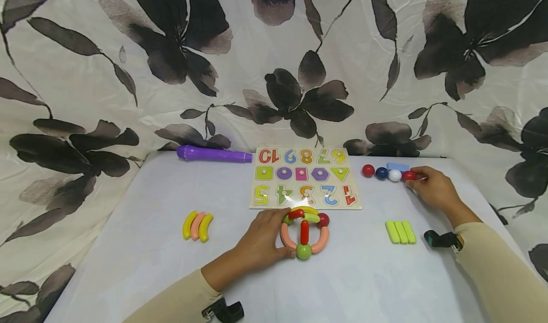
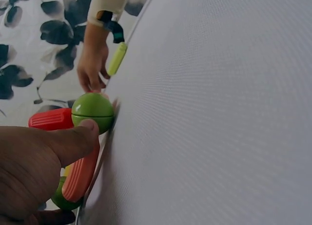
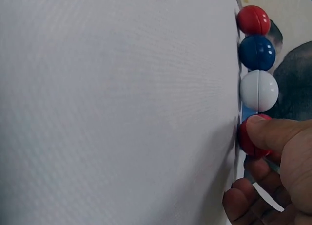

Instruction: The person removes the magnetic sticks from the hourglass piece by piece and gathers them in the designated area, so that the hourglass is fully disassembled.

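Observation:
My left hand (image 1: pixel 264 237) holds a rounded frame built of toy balls and sticks at the table's middle. Its thumb presses the green ball (image 2: pixel 92 110) at the near end, while the fingers reach round the far left side. Pink curved sticks (image 1: pixel 322 241) form the frame's sides; a red stick (image 1: pixel 304 232) rises from the green ball, and yellow, red and green pieces meet at the far end beside a dark red ball (image 1: pixel 324 219). Over at the right, my right hand (image 1: pixel 436 190) pinches a red ball (image 3: pixel 249 136) between thumb and fingers, at the end of a ball row.
White (image 1: pixel 395 175), blue (image 1: pixel 381 173) and red balls (image 1: pixel 367 171) line up beside blue sticks (image 1: pixel 397 166). A number puzzle board (image 1: pixel 306 187) lies behind the frame, a purple microphone-shaped toy (image 1: pixel 214 154) left of it. Green sticks (image 1: pixel 400 232) and curved sticks (image 1: pixel 197 226) lie at either side.

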`<action>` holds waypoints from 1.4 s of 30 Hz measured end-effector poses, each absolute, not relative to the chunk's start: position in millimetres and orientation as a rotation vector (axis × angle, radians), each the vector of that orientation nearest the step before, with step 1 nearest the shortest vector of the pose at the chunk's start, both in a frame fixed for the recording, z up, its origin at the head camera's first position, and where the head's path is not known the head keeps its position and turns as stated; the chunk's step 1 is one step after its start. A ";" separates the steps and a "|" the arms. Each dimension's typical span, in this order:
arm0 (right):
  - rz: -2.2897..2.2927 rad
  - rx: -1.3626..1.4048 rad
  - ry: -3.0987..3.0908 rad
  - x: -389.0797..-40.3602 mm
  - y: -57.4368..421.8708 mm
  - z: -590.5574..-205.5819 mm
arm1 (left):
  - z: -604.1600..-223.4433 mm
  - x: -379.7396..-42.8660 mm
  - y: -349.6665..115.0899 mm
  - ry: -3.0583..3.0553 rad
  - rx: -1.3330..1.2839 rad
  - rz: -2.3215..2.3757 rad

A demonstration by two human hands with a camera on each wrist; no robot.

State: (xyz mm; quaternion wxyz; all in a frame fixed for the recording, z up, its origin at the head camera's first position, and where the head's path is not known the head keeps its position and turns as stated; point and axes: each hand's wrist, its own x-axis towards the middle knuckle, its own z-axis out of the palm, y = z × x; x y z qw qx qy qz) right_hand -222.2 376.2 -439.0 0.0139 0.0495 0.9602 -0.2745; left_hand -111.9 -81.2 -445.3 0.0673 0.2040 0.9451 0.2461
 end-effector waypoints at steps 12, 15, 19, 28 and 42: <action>-0.896 0.141 3.062 -217.5 362.5 -428.2 | -447.3 -114.6 -83.6 2.831 0.618 0.773; -0.951 0.061 3.142 -207.6 341.1 -418.1 | -448.1 -115.1 -84.3 2.831 0.622 0.772; -1.000 -0.173 3.168 -191.4 301.3 -405.1 | -448.5 -115.1 -85.2 2.834 0.628 0.769; -0.892 -0.652 2.957 -153.9 214.9 -403.2 | -447.4 -116.2 -85.4 2.833 0.637 0.758; -0.735 -0.880 2.917 -145.5 164.3 -425.4 | -448.6 -118.3 -88.2 2.837 0.678 0.752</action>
